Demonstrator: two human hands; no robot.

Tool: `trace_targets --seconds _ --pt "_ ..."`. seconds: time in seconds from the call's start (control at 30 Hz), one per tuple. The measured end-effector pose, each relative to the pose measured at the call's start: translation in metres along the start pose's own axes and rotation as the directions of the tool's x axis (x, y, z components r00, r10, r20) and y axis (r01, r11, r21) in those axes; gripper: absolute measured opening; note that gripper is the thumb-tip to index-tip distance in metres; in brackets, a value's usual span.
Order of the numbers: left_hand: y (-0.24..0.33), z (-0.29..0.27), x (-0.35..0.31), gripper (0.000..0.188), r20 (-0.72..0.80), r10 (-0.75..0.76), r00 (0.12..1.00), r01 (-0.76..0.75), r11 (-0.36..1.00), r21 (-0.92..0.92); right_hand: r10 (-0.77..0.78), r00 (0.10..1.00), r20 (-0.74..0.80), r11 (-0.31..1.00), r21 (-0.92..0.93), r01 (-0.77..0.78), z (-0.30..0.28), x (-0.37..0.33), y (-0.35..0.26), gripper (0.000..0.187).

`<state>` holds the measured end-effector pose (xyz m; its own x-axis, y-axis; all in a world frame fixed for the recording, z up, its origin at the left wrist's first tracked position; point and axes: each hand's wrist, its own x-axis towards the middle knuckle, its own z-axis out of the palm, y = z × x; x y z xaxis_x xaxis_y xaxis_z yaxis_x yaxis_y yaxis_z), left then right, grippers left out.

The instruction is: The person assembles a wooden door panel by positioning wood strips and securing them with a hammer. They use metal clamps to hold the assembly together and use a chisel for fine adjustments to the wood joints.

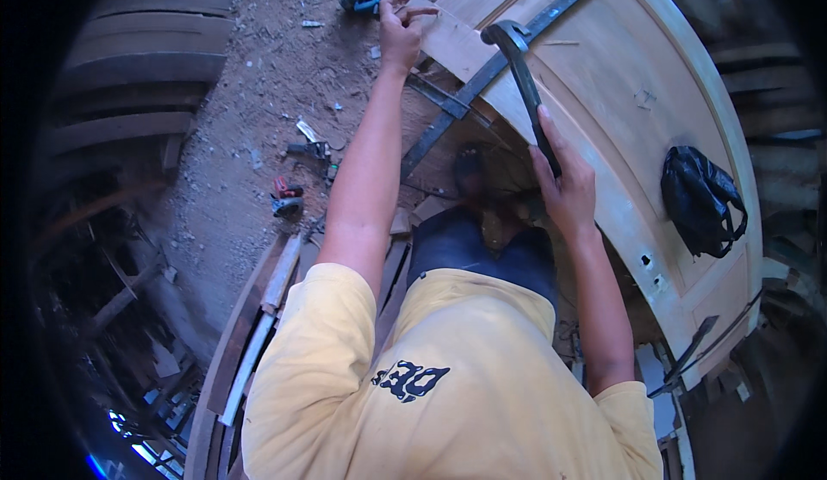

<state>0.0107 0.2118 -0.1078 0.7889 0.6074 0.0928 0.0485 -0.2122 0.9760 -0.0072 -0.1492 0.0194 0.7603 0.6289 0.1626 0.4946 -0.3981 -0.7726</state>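
- A pale yellow T-shirt (491, 368) fills the lower middle of the frame, loosely creased.
- A black, rounded graphic (411, 381) marks its front, left of centre.
- The left sleeve (312, 334), at lower left, is short and wide; the right sleeve (633, 420), at lower right, matches it.
- Dark navy trousers (452, 243) show above the shirt's hem, mid-frame.
- Both forearms are bare.

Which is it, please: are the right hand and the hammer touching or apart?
Touching: the head view shows the right hand gripping the dark hammer at its handle end.
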Motion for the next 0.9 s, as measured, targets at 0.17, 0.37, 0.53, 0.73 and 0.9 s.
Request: trace_targets --seconds 0.17,0.37,0.53,0.73,0.9 --pt "0.0 -0.008 -0.005 0.069 0.076 0.083 0.994 -0.1 0.958 0.268 0.009 0.999 -0.051 0.999 0.052 -0.006 0.013 0.019 -0.002 0.065" --pt "-0.002 -0.027 -0.011 0.077 -0.138 -0.095 0.986 0.033 0.918 -0.396 -0.127 0.991 -0.041 0.99 0.06 0.129 0.048 0.065 0.006 0.064" --pt "0.017 -0.033 -0.082 0.073 -0.15 -0.04 0.988 0.036 0.999 -0.032 0.006 0.992 0.129 0.984 -0.177 0.017 0.085 0.09 0.029 0.058" --pt "0.033 -0.067 -0.172 0.067 -0.178 -0.037 0.983 0.105 0.913 0.394 -0.094 0.995 0.015 0.995 0.032 0.093 0.061 0.088 0.015 0.06" --pt "0.022 -0.015 -0.174 0.064 -0.256 0.106 0.961 0.071 0.799 0.597 -0.19 0.981 -0.023 0.971 0.142 0.192 0.072 0.098 0.033 0.064"
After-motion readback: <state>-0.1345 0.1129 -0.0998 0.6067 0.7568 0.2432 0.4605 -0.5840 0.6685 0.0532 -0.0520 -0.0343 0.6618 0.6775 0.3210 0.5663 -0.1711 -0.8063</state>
